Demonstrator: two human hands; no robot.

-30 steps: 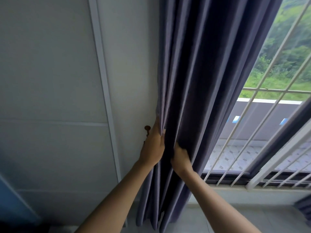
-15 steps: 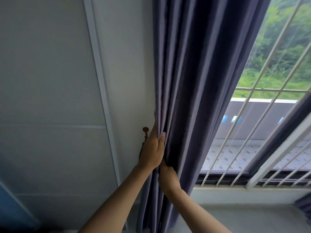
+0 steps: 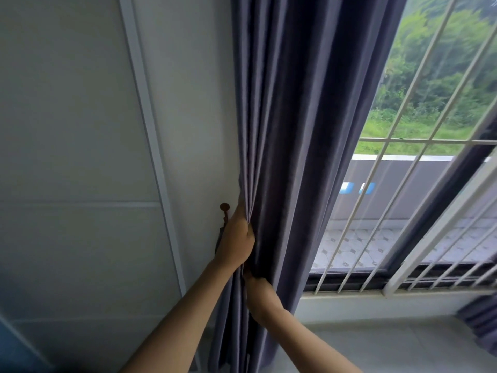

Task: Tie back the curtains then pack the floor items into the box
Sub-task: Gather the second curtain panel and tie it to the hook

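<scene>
A grey-purple curtain [image 3: 295, 130] hangs gathered in folds beside the white wall. My left hand [image 3: 236, 238] grips the curtain's left edge folds at about waist height. Just left of that hand a small brown wall hook [image 3: 224, 207] sticks out, with a dark tie-back strip hanging below it, mostly hidden by the hand. My right hand [image 3: 259, 292] is lower, its fingers tucked into the folds under the left hand and hidden by the cloth.
A window with white bars [image 3: 403, 184] fills the right side, above a pale sill [image 3: 376, 305]. A second curtain's edge [image 3: 481, 324] shows at the far right. A white wall trim strip [image 3: 150, 146] runs down the left.
My right hand has moved left and down, from the front of the curtain to the folds under my left hand. The curtain is bunched tighter against the wall.
</scene>
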